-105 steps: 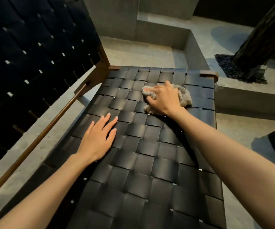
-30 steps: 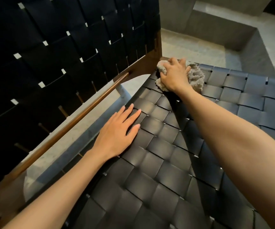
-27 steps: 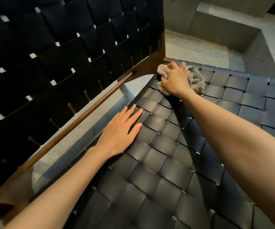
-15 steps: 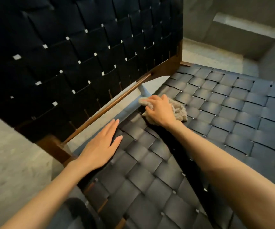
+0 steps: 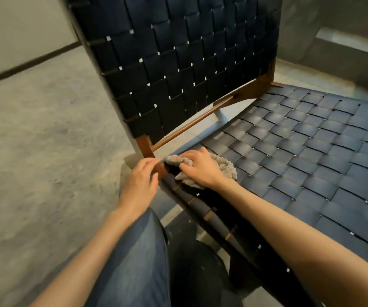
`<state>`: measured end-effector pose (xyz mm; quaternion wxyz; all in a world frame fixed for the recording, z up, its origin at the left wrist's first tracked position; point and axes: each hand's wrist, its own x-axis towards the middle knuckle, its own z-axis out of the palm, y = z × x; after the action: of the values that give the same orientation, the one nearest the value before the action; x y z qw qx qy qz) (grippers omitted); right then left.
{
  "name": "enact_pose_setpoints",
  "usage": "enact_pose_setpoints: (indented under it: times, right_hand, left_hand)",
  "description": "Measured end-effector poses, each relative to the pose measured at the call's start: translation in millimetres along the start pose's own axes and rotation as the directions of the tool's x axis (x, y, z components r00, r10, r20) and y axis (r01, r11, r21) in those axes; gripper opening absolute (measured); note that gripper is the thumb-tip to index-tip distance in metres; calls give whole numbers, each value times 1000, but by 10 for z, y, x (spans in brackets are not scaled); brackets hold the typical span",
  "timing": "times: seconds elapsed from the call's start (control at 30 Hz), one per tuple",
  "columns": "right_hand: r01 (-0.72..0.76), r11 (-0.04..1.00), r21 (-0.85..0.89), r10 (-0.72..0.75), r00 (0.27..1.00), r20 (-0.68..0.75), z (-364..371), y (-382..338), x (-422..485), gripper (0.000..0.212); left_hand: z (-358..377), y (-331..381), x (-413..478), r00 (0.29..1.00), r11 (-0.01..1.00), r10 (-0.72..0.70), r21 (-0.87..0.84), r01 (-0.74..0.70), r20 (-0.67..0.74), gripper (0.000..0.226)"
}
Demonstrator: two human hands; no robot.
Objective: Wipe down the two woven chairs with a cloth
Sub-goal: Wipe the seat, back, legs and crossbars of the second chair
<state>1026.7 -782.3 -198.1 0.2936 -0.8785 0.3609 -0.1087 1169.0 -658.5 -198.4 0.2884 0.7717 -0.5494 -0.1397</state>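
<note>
One woven chair fills the view: a black woven seat (image 5: 300, 156) on a brown wooden frame (image 5: 192, 125), with a black woven backrest (image 5: 178, 63) standing upright behind it. My right hand (image 5: 200, 168) grips a bunched grey cloth (image 5: 225, 168) and presses it on the seat's rear left corner. Just left of it, my left hand (image 5: 140, 182) hovers by the wooden corner post with fingers loosely curled and holding nothing. A second chair is not in view.
Grey concrete floor (image 5: 46, 151) lies to the left of the chair. A raised concrete ledge (image 5: 344, 47) runs behind the chair at the top right. My knee in blue jeans (image 5: 138, 251) is bent at the chair's left side.
My right hand has drawn the cloth along the seat's rear edge from the far corner to the near left corner. My left hand has left the seat and now sits beside the corner post.
</note>
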Motion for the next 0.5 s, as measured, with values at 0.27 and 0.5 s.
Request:
enact_pose_setpoints:
  times: [0.27, 0.5]
  right_hand:
    - [227, 974, 18, -228, 973, 45, -66, -199, -455, 29]
    - [62, 987, -151, -65, 998, -12, 264, -168, 117, 36]
  left_hand:
    - [123, -140, -127, 993, 985, -110, -137, 105, -30, 48]
    - [284, -249, -261, 982, 950, -175, -252, 186, 68, 64]
